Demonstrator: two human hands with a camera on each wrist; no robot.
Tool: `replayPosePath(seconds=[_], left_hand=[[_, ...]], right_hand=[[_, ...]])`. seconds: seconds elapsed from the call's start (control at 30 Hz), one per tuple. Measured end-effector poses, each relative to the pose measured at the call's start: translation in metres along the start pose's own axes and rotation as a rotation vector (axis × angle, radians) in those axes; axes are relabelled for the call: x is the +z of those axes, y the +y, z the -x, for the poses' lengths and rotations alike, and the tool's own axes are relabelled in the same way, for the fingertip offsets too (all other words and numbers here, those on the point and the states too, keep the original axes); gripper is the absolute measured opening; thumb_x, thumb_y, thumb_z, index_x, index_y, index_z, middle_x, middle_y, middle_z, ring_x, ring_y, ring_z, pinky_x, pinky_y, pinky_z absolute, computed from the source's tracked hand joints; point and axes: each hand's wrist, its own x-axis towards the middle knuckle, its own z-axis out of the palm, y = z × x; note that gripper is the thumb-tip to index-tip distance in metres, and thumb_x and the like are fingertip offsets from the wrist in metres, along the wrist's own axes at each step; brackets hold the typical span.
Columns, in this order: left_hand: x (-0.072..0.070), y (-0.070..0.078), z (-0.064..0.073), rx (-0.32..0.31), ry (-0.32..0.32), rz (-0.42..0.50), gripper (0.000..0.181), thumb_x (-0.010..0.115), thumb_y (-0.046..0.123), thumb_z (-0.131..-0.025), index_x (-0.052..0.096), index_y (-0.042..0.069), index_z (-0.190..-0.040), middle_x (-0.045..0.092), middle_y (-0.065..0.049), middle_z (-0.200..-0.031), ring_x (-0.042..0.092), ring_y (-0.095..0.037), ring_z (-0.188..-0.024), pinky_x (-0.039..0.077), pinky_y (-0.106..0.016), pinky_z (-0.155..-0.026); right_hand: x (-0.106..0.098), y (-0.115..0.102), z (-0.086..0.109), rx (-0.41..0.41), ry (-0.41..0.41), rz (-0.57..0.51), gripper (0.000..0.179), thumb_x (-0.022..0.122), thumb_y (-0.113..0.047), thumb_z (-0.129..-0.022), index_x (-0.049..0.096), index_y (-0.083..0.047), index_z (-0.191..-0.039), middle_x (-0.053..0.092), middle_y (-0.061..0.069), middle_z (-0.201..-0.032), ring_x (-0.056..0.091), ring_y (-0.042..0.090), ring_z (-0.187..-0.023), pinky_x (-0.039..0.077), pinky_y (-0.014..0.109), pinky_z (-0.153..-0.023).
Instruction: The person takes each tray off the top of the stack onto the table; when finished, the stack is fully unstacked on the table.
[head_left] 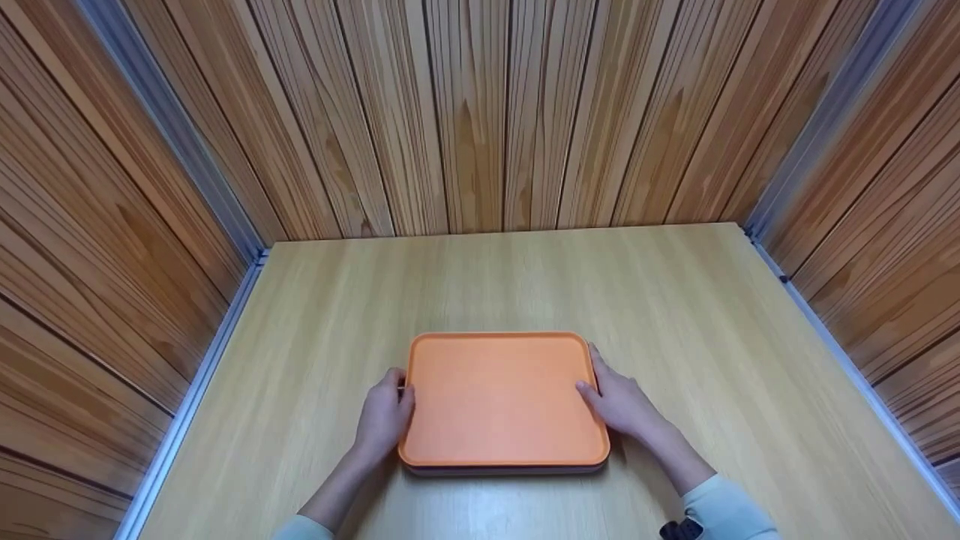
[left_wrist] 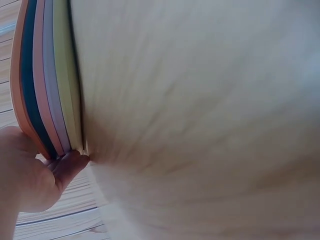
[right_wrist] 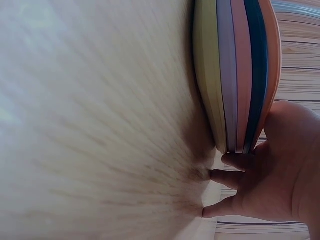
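Observation:
A stack of rectangular trays with rounded corners lies on the table, the orange tray on top. In the left wrist view the layers below show as a dark teal tray, then pink, lavender and a yellow tray at the bottom. My left hand grips the stack's left side, thumb at the orange rim and fingers against the edge. On the opposite side my right hand holds the stack, thumb over the rim. In the right wrist view, some fingers of that right hand spread down toward the tabletop.
The light wooden table extends around the stack. Wood-plank walls stand behind and on both sides, with metal rails along the table's side edges. A dark band sits at the right wrist.

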Motion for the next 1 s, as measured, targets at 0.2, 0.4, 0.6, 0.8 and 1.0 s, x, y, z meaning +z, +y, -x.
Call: replayPosePath(seconds=[0.2, 0.4, 0.6, 0.8, 1.0], left_hand=[[-0.001, 0.003, -0.001, -0.034, -0.037, -0.018, 0.025, 0.055, 0.009, -0.103, 0.059, -0.001, -0.126, 0.069, -0.012, -0.112, 0.066, -0.020, -0.094, 0.058, -0.039, -0.081], [-0.005, -0.002, -0.003, -0.032, -0.045, 0.025, 0.030, 0.053, 0.008, -0.104, 0.058, -0.003, -0.131, 0.069, -0.014, -0.114, 0.066, -0.021, -0.096, 0.058, -0.040, -0.083], [-0.010, -0.004, -0.003, -0.088, -0.065, 0.084, 0.032, 0.052, 0.009, -0.105, 0.055, -0.002, -0.135, 0.067, -0.013, -0.116, 0.065, -0.020, -0.096, 0.058, -0.037, -0.083], [-0.013, -0.007, -0.004, -0.096, -0.047, 0.123, 0.029, 0.051, 0.007, -0.105, 0.056, -0.001, -0.132, 0.068, -0.011, -0.105, 0.064, -0.018, -0.084, 0.057, -0.033, -0.072], [-0.018, -0.010, -0.007, -0.107, -0.023, 0.148, 0.028, 0.051, 0.006, -0.105, 0.056, -0.003, -0.131, 0.070, -0.015, -0.107, 0.066, -0.020, -0.087, 0.058, -0.035, -0.075]], right_hand=[[0.001, 0.002, 0.000, -0.014, 0.008, 0.008, 0.076, 0.052, -0.033, -0.106, 0.011, -0.001, -0.161, 0.041, 0.030, -0.151, 0.050, 0.043, -0.132, 0.038, 0.060, -0.108], [0.000, 0.004, 0.002, -0.085, 0.030, 0.002, 0.072, 0.041, -0.040, -0.109, 0.014, 0.002, -0.160, 0.035, 0.028, -0.156, 0.041, 0.046, -0.138, 0.030, 0.064, -0.111], [0.002, 0.005, 0.001, -0.068, 0.034, -0.006, 0.062, 0.037, -0.032, -0.111, 0.016, -0.001, -0.161, 0.035, 0.026, -0.156, 0.042, 0.048, -0.136, 0.027, 0.068, -0.111], [0.004, 0.005, -0.002, -0.049, 0.062, 0.009, 0.058, 0.041, -0.021, -0.110, 0.020, -0.002, -0.160, 0.041, 0.028, -0.151, 0.049, 0.048, -0.130, 0.036, 0.061, -0.109], [0.003, 0.005, -0.003, -0.025, 0.062, 0.029, 0.061, 0.045, -0.020, -0.108, 0.020, -0.002, -0.160, 0.043, 0.028, -0.150, 0.050, 0.046, -0.130, 0.038, 0.057, -0.109]])
